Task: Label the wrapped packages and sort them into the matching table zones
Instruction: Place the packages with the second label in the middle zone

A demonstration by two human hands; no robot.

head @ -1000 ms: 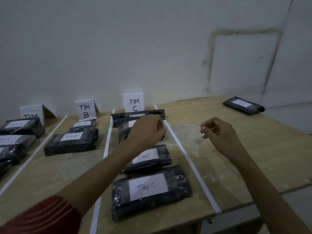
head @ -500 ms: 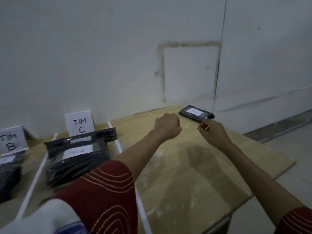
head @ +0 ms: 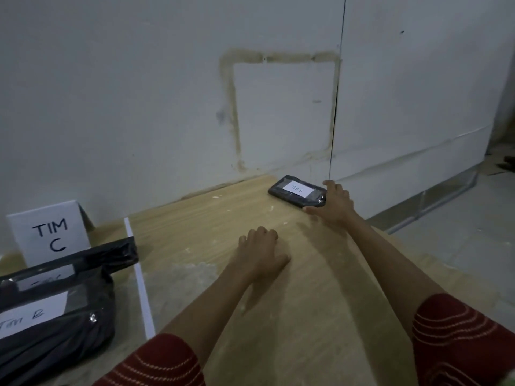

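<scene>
A black wrapped package (head: 295, 190) with a white label reading "Tim B" lies at the table's far right corner, against the wall. My right hand (head: 333, 204) spans its right end, thumb stretched along the near edge and spread fingers at the far corner. My left hand (head: 262, 252) rests palm down on the bare wood with loosely bent fingers, holding nothing. At the left, two labelled black packages (head: 55, 324) are stacked in the zone in front of the white "TIM C" sign (head: 50, 235).
A white tape line (head: 139, 280) marks the right border of the C zone on the wooden table (head: 320, 316). The table's right edge drops to a grey floor (head: 459, 232). A white wall stands close behind.
My view swung right, away from the A and B zones. My right hand reached forward from mid-air to the far package and spread out. My left hand left the C packages and settled on the table.
</scene>
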